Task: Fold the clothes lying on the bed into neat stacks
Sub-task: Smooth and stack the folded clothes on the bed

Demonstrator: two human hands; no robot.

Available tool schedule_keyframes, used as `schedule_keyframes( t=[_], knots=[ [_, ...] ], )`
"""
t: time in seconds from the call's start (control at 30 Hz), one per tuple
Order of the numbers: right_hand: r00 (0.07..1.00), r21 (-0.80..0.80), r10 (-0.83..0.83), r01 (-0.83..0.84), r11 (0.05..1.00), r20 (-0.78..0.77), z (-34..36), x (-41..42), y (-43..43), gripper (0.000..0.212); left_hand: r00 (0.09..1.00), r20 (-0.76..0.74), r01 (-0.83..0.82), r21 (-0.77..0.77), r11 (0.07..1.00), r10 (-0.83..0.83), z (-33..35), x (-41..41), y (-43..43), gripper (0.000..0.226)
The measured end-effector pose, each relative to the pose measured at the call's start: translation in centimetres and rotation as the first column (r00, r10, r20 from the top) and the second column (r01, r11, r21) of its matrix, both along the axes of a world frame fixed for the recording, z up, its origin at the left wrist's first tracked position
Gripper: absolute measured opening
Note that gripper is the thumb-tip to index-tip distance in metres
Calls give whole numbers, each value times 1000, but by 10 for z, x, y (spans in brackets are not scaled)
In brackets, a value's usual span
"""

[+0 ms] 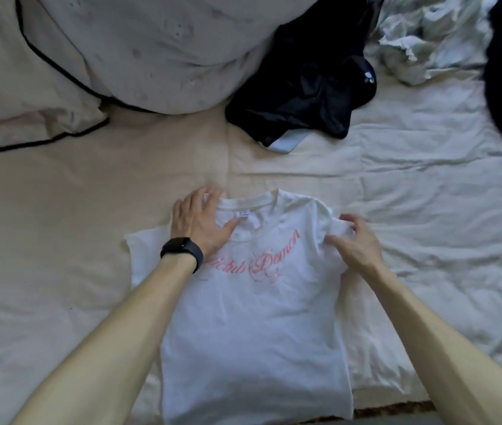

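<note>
White T-shirt (252, 332) flat, front up, pink script print, lower centre. Left hand (199, 223) spread, pressing beside collar (245, 204). Right hand (355, 242) curled, pinching sleeve (340, 230) at centre right.

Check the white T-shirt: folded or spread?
Spread, print up: the white T-shirt lies full length on the bed, one sleeve out flat. The left hand presses by the collar; the right hand pinches the other sleeve, bunched.

Dim, soft daylight, slightly blurred throughout, with wide-angle bending at the edges.
</note>
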State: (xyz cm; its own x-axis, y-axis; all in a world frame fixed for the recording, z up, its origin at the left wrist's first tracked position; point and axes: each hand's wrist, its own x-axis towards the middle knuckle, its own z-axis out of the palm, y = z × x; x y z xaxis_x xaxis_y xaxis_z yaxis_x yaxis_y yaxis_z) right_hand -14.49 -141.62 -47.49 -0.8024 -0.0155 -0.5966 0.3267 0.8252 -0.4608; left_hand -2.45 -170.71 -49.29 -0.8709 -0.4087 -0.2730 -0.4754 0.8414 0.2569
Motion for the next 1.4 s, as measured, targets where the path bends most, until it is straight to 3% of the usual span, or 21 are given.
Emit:
schedule_keyframes(
  t=[0.07, 0.2, 0.27, 0.33, 0.43, 0.57, 0.63, 0.67, 0.73, 0.8, 0.87, 0.97, 1.07, 1.13, 1.27, 1.4],
  knots=[
    [999, -9, 14, -13, 1000, 44, -1, -7, 11, 34, 999, 8, 51, -73, 996, -50, -1, -20, 2, 66],
    [932, -103, -261, 243, 965, -251, 5, -17, 34, 25, 983, 128, 145, -123, 982, -130, -4, -34, -7, 32],
    [905, -142, -324, 295, 945, -276, 4, -14, 38, 18, 981, 161, 126, -135, 983, -104, -1, -38, -4, 26],
    [927, -209, -350, 318, 925, -136, -4, -4, 41, 23, 986, 154, 73, -86, 994, -59, 4, -50, 12, 24],
    [888, -292, -454, 456, 841, 77, -11, 6, 46, 56, 997, 52, 50, 61, 997, -53, 17, -78, 46, 28],
    [801, -399, -510, 598, 695, 312, -16, 21, 57, 74, 939, 165, 295, 55, 954, -300, 24, -126, 86, 46],
    [809, -353, -433, 570, 742, 397, -17, 32, 64, 73, 913, 215, 343, 59, 938, -347, 26, -144, 98, 30],
    [836, -339, -384, 520, 784, 393, -15, 37, 66, 61, 912, 218, 340, 67, 938, -347, 28, -150, 101, 23],
    [890, -326, -366, 443, 835, 273, -10, 41, 67, 29, 926, 191, 315, 82, 945, -325, 31, -154, 102, 18],
    [908, -306, -410, 416, 856, 85, -6, 44, 68, 11, 926, 162, 336, 56, 940, -341, 30, -148, 103, 16],
    [920, -260, -392, 373, 891, -25, -7, 49, 65, 10, 910, 200, 365, 32, 930, -364, 26, -144, 110, 14],
    [909, -243, -417, 403, 883, -7, -14, 63, 60, 17, 880, 220, 417, 68, 906, -422, 28, -154, 138, 27],
    [877, -248, -478, 474, 845, 46, -13, 63, 60, 25, 753, 335, 566, 111, 817, -567, 31, -176, 174, 36],
    [888, -233, -456, 455, 859, 53, -16, 61, 62, 24, 672, 385, 645, 114, 755, -632, 27, -187, 193, 28],
    [859, -238, -473, 426, 873, -197, -20, 54, 68, 11, 716, 227, 653, 117, 748, -660, 16, -191, 203, 24],
    [923, -133, -377, 364, 922, -83, -20, 50, 75, 16, 740, 185, 651, 42, 758, -646, 9, -172, 199, 28]
  ],
)
